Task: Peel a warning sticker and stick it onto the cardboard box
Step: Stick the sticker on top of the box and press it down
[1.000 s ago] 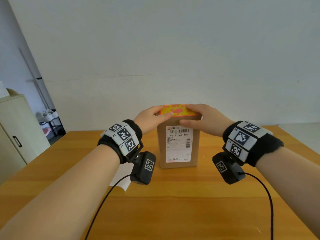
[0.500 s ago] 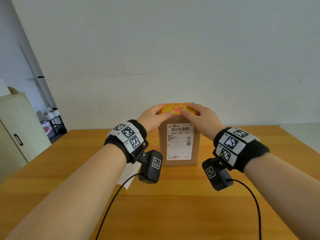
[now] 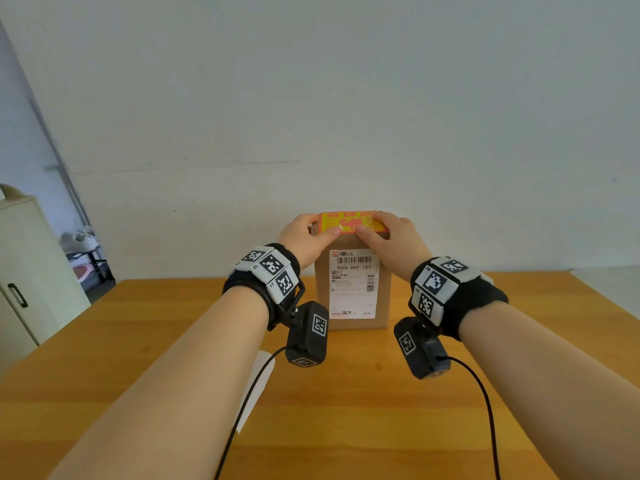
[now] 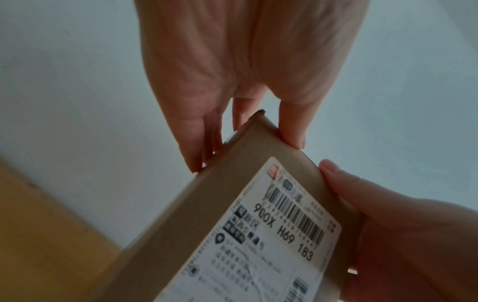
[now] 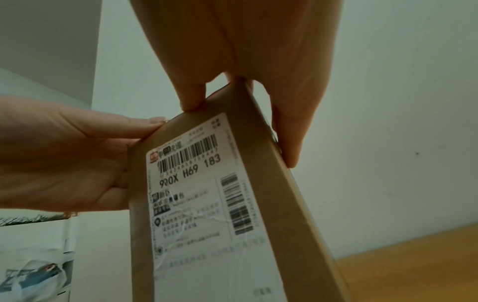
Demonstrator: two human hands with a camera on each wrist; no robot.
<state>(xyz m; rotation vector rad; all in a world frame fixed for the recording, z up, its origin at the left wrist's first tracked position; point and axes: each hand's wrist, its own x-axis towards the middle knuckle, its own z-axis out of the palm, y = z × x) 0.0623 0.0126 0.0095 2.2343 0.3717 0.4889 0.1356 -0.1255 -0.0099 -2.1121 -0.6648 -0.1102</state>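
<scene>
The yellow-and-red warning sticker (image 3: 349, 221) lay flat on top of the upright cardboard box (image 3: 352, 242), which stood on the tabletop (image 3: 346, 410). The left hand (image 3: 304, 237) and right hand (image 3: 394, 237) flanked it, fingers straight, ungripping, thumbs (image 3: 331, 232) pressing its near edge.

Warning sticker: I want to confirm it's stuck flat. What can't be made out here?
- Print: head view, the warning sticker is too small and edge-on to read.
- Ends: head view, partly under the left hand and right hand.
- Whole sticker: both wrist views look up from below; the cardboard box hides its own top.
- White sheet on the table: head view, mostly behind the left forearm.
</scene>
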